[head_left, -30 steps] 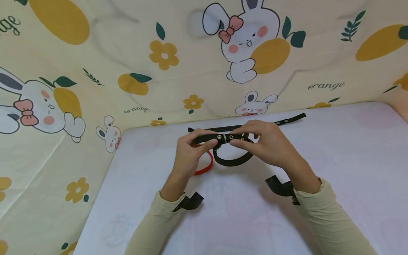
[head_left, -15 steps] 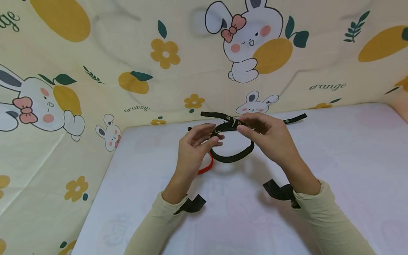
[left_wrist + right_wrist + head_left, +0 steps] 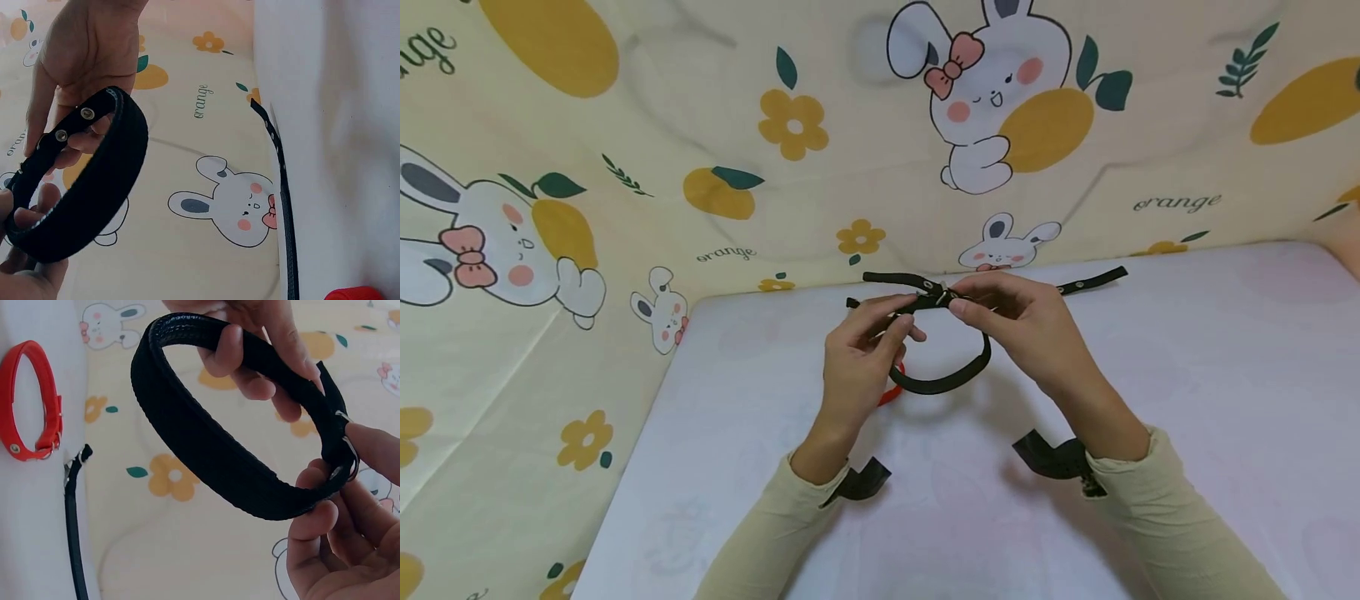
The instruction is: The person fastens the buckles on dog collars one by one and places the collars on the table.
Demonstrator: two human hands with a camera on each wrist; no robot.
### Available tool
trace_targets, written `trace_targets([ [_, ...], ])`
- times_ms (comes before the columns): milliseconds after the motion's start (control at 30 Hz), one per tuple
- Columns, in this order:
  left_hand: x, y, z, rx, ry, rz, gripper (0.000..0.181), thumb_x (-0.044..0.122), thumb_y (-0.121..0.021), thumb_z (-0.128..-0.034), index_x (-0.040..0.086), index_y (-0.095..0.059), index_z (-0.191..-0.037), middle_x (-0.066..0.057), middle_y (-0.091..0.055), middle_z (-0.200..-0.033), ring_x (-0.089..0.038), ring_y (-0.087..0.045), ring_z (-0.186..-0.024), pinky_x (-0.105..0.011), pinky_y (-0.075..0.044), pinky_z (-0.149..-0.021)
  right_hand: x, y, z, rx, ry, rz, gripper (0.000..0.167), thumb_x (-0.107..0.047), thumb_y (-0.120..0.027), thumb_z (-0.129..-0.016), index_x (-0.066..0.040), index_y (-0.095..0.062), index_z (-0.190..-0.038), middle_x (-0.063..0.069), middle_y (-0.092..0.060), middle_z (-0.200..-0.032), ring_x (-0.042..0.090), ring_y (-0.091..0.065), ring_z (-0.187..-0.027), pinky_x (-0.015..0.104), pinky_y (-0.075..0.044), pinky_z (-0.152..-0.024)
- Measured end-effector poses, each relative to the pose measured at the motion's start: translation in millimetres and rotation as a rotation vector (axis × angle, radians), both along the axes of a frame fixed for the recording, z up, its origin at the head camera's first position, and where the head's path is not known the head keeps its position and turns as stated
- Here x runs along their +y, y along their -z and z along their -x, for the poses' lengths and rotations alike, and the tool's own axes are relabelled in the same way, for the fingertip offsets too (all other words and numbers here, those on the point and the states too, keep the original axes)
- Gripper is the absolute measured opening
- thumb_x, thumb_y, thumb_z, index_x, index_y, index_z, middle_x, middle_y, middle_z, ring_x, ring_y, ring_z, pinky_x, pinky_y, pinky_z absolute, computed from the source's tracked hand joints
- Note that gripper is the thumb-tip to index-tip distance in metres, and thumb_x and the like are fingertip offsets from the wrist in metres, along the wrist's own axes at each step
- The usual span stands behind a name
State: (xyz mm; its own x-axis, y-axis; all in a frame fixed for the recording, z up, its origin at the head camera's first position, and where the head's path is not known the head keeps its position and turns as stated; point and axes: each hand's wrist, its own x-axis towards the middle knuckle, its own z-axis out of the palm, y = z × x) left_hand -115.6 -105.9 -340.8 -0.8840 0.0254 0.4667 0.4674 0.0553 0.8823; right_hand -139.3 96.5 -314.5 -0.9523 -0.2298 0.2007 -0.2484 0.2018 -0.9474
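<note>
A black strap looped into a ring (image 3: 942,385) is held above the table by both hands. The left hand (image 3: 859,354) pinches the band at the left side of the loop. With thumb and fingers, the right hand (image 3: 1026,325) grips it beside the metal buckle (image 3: 943,293). The strap's free end (image 3: 891,277) sticks out to the left past the buckle. Metal eyelets show on the black band (image 3: 115,181) in the left wrist view. In the right wrist view the loop (image 3: 187,440) hangs between both hands, its buckle by the right thumb.
Behind the hands, a second black strap (image 3: 1090,282) lies along the table's back edge. A red buckled loop (image 3: 17,400) lies on the white table (image 3: 940,517), partly hidden by the left hand in the head view. A printed cloth (image 3: 820,192) hangs behind.
The strap's end has come out of the buckle area and now points left. The left hand opened off the band, then took hold of it again; the loop shifted slightly left.
</note>
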Motion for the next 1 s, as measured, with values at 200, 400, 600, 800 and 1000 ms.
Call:
trace_targets([
  [200,-0.7,2.1,1.4,0.008,0.007,-0.005,0.027,0.002,-0.065,-0.0938,-0.003,-0.068,-0.12,-0.021,-0.066,-0.094,-0.008,-0.061,-0.066,-0.018,-0.043,-0.055,-1.6,-0.1,0.2,-0.009,0.017,-0.008,0.026,-0.028,-0.072,-0.092,-0.012,-0.072,-0.112,-0.01,-0.07,-0.099,0.01,-0.067,-0.093,0.019,-0.053,-0.082],
  [400,-0.3,2.0,1.2,0.01,0.023,-0.019,0.029,-0.002,-0.063,-0.0938,-0.005,-0.067,-0.122,-0.022,-0.063,-0.1,-0.006,-0.064,-0.069,-0.016,-0.043,-0.055,-4.1,-0.9,-1.4,-0.015,0.04,-0.041,0.026,-0.031,-0.071,-0.093,-0.015,-0.072,-0.112,-0.01,-0.071,-0.1,0.012,-0.066,-0.095,0.022,-0.051,-0.083],
  [600,0.0,2.0,-0.9,-0.002,0.029,0.008,0.03,0.0,-0.062,-0.0953,-0.004,-0.066,-0.125,-0.02,-0.063,-0.109,-0.009,-0.067,-0.074,-0.016,-0.041,-0.054,-5.0,-0.4,-2.2,-0.023,0.054,-0.047,0.025,-0.034,-0.071,-0.092,-0.018,-0.072,-0.112,-0.01,-0.071,-0.101,0.013,-0.065,-0.095,0.025,-0.048,-0.083],
  [800,-0.2,2.9,-0.5,0.0,0.024,0.058,0.031,-0.001,-0.06,-0.0958,-0.003,-0.066,-0.126,-0.017,-0.062,-0.114,-0.006,-0.066,-0.074,-0.017,-0.041,-0.053,-5.1,1.3,-1.4,-0.01,0.043,-0.042,0.025,-0.033,-0.072,-0.092,-0.018,-0.073,-0.112,-0.009,-0.07,-0.104,0.013,-0.064,-0.094,0.024,-0.049,-0.08],
  [1000,-0.5,1.6,-0.2,0.016,0.018,0.089,0.031,0.0,-0.06,-0.0964,-0.002,-0.066,-0.127,-0.016,-0.062,-0.113,-0.004,-0.065,-0.07,-0.016,-0.039,-0.05,-5.9,3.9,0.8,0.022,0.028,-0.019,0.024,-0.029,-0.072,-0.092,-0.015,-0.073,-0.112,-0.009,-0.07,-0.102,0.012,-0.062,-0.097,0.021,-0.05,-0.08],
])
